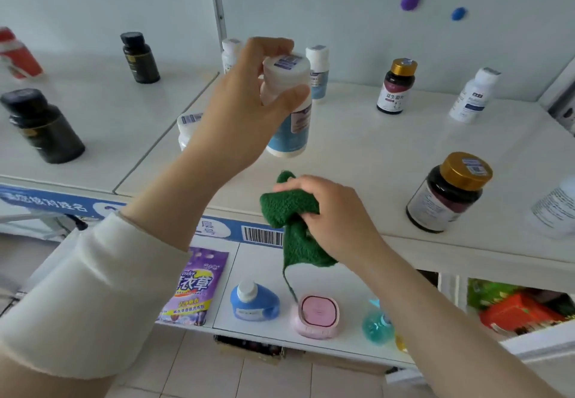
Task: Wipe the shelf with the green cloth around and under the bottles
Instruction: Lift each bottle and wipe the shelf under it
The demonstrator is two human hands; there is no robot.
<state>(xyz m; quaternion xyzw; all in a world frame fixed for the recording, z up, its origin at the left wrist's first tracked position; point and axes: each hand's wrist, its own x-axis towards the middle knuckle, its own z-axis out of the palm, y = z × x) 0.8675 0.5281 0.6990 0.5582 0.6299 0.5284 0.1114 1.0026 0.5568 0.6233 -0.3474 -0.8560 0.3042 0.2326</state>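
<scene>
So here's where I'm at: my left hand (245, 108) is wrapped round the top of a white plastic bottle with a pale blue label (289, 117), holding it in the air, more or less upright, with its base clear of the white shelf top (357, 148). My right hand (336, 211) is fisted around the bunched-up green fuzzy cloth (289, 207), which sits at the shelf's front edge with a tail hanging down past it. The bit that matters: the bare patch under the raised bottle lies just beyond the cloth, straight away from me and a touch left. So the right hand is clearly the nearer one, and I reckon a short push forward gets the cloth under there. Can't tell if the cloth is actually touching the shelf right now. A dark glass bottle with a gold cap (448, 192) stands well off to the right, out of that path.
</scene>
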